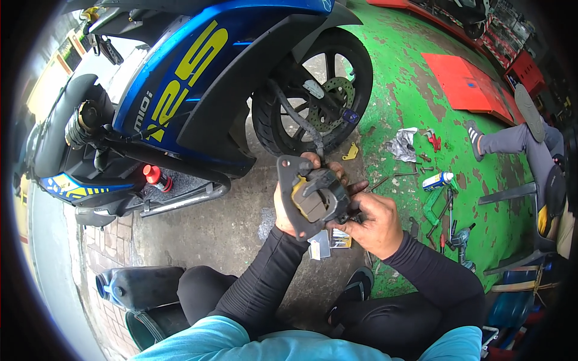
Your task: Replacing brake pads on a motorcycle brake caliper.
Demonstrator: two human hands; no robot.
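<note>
- Your left hand (282, 207) curls around the dark metal, brown-padded brake caliper (330, 182), held between both hands.
- Your right hand (380, 221) pinches its right side, thumb and fingers.
- Beyond your hands: black-tyred, spoked wheel (359, 72).
- Right of your right hand: white-and-blue cylindrical can (438, 181).

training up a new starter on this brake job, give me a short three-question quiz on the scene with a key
1. True or false: the left hand and the right hand are both on the brake caliper.
2. Multiple choice: the spray can lies on a floor painted which colour? A) red B) blue C) green
3. Fill in: the front wheel carries a round, perforated brake ____.

Key: 1. True; 2. C; 3. disc.
</note>
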